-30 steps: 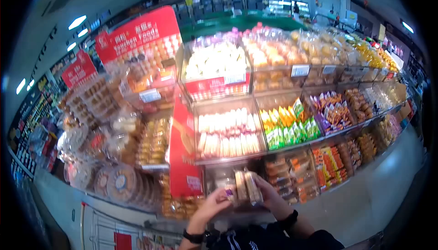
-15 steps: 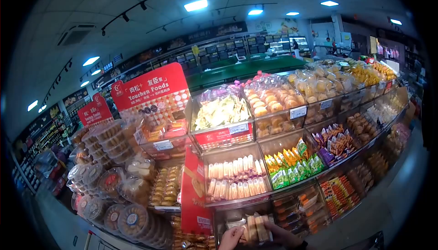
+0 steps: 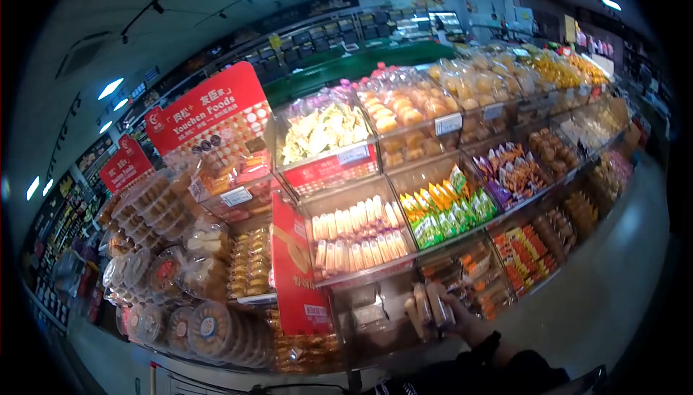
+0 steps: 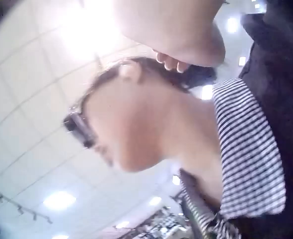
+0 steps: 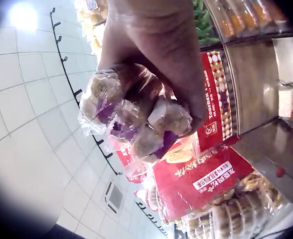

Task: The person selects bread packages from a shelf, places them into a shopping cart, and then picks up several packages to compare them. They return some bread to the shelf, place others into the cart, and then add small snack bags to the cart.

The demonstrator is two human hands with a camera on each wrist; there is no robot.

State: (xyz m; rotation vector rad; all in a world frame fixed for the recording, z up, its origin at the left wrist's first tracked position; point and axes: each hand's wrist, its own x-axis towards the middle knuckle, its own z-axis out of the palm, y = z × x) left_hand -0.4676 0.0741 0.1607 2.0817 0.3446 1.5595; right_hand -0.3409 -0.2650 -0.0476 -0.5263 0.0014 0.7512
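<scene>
My right hand [image 3: 462, 317] grips several pastry rolls [image 3: 437, 307] in clear wrappers, over the lower bin below the red cardboard panel. Up close in the right wrist view, the thumb and fingers clamp the rolls [image 5: 131, 124] from both sides, their wrapped ends showing purple print. My left hand [image 4: 179, 35] is out of the head view. In the left wrist view it is raised near a person's head, with a few fingertips showing loosely bent below the palm. Nothing is seen in it; most of its fingers are hidden.
Similar wrapped rolls stand in the bin [image 3: 357, 240] above, beside green and yellow snack packs [image 3: 447, 211]. A red sign panel [image 3: 296, 272] borders the lower bin [image 3: 364, 348], where white packages lie. Round clear tubs [image 3: 209, 326] are stacked at left. Cart bars show at the bottom.
My left hand has left the rolls and gone out of the head view. The right hand still holds them, now alone and slightly farther right. The head view has shifted.
</scene>
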